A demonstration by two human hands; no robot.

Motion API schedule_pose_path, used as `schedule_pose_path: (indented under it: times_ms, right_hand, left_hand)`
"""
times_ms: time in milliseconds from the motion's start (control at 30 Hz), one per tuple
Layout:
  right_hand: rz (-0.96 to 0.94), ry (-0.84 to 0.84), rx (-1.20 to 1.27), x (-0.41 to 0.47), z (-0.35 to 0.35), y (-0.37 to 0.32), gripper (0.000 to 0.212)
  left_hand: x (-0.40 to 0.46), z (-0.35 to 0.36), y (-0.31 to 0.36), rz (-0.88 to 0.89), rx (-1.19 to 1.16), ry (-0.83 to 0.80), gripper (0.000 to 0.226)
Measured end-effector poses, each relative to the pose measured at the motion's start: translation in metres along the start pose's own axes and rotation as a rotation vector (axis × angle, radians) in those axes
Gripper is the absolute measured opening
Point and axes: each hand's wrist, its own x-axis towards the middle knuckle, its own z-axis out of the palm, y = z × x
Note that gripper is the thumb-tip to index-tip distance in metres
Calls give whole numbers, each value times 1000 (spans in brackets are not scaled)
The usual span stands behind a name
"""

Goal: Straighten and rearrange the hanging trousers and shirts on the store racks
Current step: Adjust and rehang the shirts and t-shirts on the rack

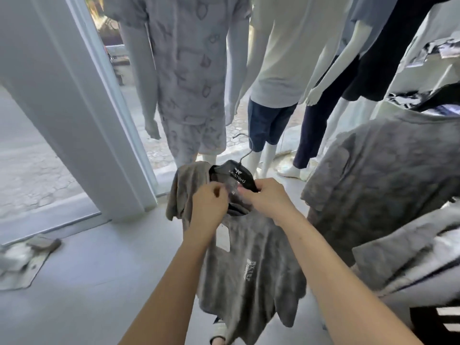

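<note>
Both hands at grey shirt (251,265) collar: left hand (209,205) fingers pinch fabric, right hand (267,197) fingers grip black hanger (235,175).

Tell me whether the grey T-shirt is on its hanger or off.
Partly on: the black hanger sits at the grey T-shirt collar, one shoulder bunched beside it, both hands at the neck.

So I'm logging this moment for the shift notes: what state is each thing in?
Grey T-shirt: off the rack, half on its hanger, one side bunched.
Black hanger: tilted, hook free.
Left hand: gripping the shirt's collar.
Right hand: gripping the hanger's end.
White tag: dangling at the shirt's front.
Rack shirts: hanging.
Mannequins: dressed, upright.
</note>
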Motion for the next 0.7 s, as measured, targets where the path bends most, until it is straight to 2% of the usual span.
schedule_pose_path:
  times_ms: [67, 133, 200, 267, 333, 367, 400, 467, 600, 700]
  right_hand:
    - [50, -12, 136, 2, 11, -7, 35]
    - [109, -59, 337, 1, 19, -16, 20]
    - [161, -137, 458, -2, 22, -24, 17]
    - [205, -192, 571, -5, 25, -28, 28]
    - [257, -217, 713, -10, 28, -30, 41]
    - [284, -223, 769, -12, 29, -30, 41]
    - [304, -232, 810, -14, 30, -29, 35]
    - [308, -258, 860, -19, 28, -30, 28]
    - [313, -254, 779, -26, 14, -30, 39]
    - [267, -186, 707, -28, -3, -27, 35]
  left_hand:
    - [-7, 2, 7, -91, -171, -106, 39]
    - [-9, -4, 12, -141, -317, -100, 41]
    - [-11, -14, 17, -182, -408, -114, 30]
    - [-13, -22, 19, -225, -471, -162, 18]
    - [-16, -28, 19, -210, -431, -194, 11]
    - [-16, -31, 17, -192, -399, -196, 6]
    - [-16, -34, 15, -176, -371, -194, 6]
    - [-15, -41, 10, -150, -324, -200, 18]
    - [-15, -50, 13, -59, -178, -248, 21]
    - [-17, -52, 21, 18, -44, -291, 23]
